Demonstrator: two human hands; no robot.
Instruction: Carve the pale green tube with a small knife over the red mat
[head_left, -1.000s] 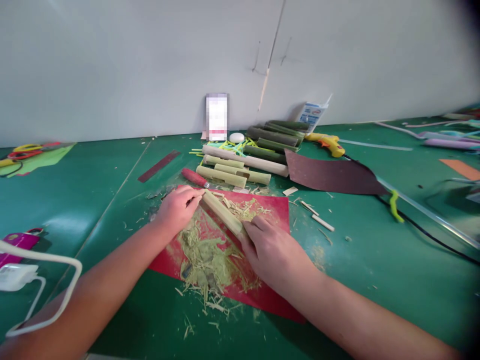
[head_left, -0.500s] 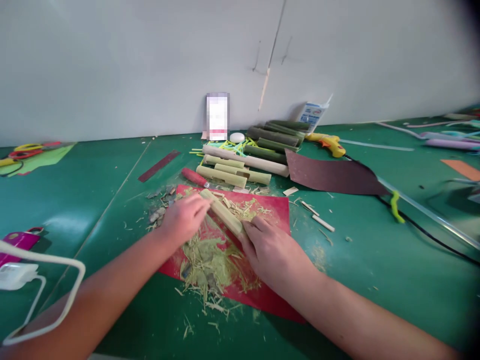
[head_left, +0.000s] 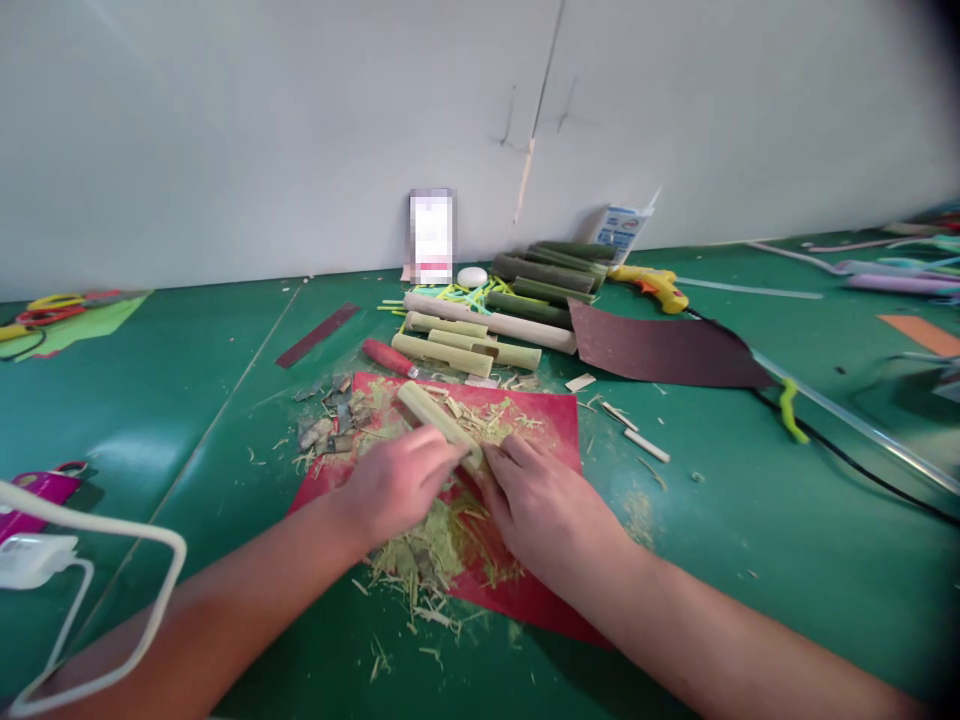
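Note:
A pale bamboo tube (head_left: 435,412) lies slanted over a red sheet (head_left: 551,425), its far end pointing up and left. My right hand (head_left: 536,490) is wrapped round the tube's near end. Against the tube's side, close to the right hand, my left hand (head_left: 409,475) is closed with its fingers pinched together; whatever is between them is hidden. Heaps of greenish bamboo shavings (head_left: 420,540) cover the sheet below the hands. Just beyond the sheet rests a red-handled tool (head_left: 388,356), apart from both hands.
Behind the sheet lie cut pale bamboo pieces (head_left: 442,354) and dark green tubes (head_left: 544,272). Brown sandpaper (head_left: 660,345) and a yellow glue gun (head_left: 652,287) are to the right. A phone (head_left: 433,235) leans on the wall. A white cable (head_left: 169,560) loops over my left forearm.
My left hand has slid along the bamboo tube, down and right, from its far end toward my right hand. My right hand has stayed in place on the tube.

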